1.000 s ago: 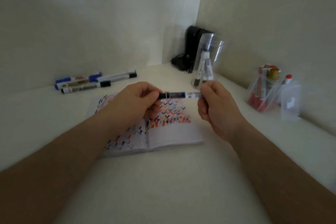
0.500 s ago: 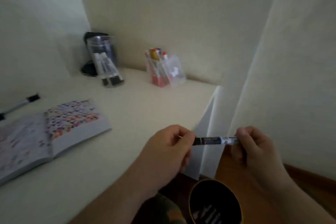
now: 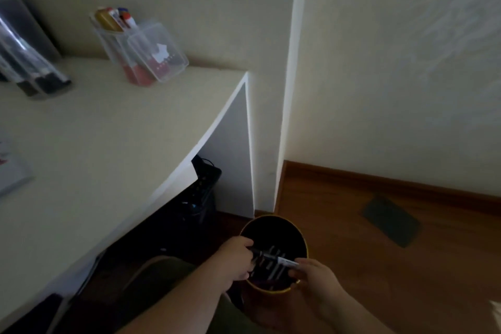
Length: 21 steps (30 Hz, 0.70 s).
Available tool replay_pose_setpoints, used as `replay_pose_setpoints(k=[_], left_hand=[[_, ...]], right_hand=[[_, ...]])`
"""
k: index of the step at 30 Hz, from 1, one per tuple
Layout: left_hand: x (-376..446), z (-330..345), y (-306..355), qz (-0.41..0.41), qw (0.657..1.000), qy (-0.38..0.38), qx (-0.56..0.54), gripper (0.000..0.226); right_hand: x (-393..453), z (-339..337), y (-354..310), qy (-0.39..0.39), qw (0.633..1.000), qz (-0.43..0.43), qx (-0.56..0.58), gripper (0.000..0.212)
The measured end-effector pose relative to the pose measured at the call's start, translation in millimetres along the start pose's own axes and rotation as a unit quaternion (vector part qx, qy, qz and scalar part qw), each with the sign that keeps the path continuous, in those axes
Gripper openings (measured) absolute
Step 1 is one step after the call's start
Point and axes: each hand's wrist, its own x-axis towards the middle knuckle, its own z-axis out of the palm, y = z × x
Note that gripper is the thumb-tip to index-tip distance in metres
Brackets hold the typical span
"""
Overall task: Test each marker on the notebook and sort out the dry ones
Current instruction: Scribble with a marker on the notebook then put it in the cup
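Note:
A dark marker (image 3: 273, 257) with a white label is held level between both hands, right over the mouth of a round dark bin with a yellow rim (image 3: 303, 236) on the floor. My left hand (image 3: 235, 259) pinches its dark end and my right hand (image 3: 314, 276) pinches its white end. Several markers lie inside the bin. A corner of the notebook (image 3: 10, 171) shows at the far left edge of the white desk (image 3: 108, 138).
On the desk stand a clear organiser with red and other pens (image 3: 135, 46) and a clear cup with black-capped markers (image 3: 29, 62). Black equipment with cables (image 3: 203, 182) sits under the desk. A dark flat object (image 3: 390, 221) lies on the wooden floor.
My view has swung right and down, away from the notebook. Both hands carried the marker off the desk and lowered it to the bin's mouth.

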Motion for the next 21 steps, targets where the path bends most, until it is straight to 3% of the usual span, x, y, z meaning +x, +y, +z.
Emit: replay_pose_setpoints(k=[4, 6, 9, 12, 17, 21], left_hand=[[15.6, -5.8, -2.1, 0.009, 0.999, 0.016, 0.044, 0.055], [10.1, -7.3, 2.3, 0.040, 0.999, 0.002, 0.023, 0.044], [-2.0, -7.9, 10.7, 0.096, 0.995, 0.010, 0.018, 0.033], [-34.0, -18.0, 27.6, 0.170, 0.985, 0.000, 0.021, 0.030], [-123.6, -69.3, 64.3, 0.272, 0.958, -0.019, -0.090, 0.025], [-225.0, -135.5, 75.7, 0.349, 0.909, -0.058, -0.220, 0.027]], right_hand=[[18.5, 0.0, 9.1, 0.014, 0.999, 0.052, 0.003, 0.020], [23.8, -1.4, 11.3, 0.018, 0.998, 0.057, 0.006, 0.023], [26.9, -3.3, 9.5, 0.016, 0.998, 0.054, 0.000, 0.034], [10.3, 8.6, -11.8, -0.023, 0.999, 0.005, -0.022, 0.031], [-90.5, 66.0, -89.8, -0.197, 0.970, -0.139, 0.023, 0.029], [-209.3, 130.6, -147.8, -0.379, 0.889, -0.259, 0.015, 0.025]])
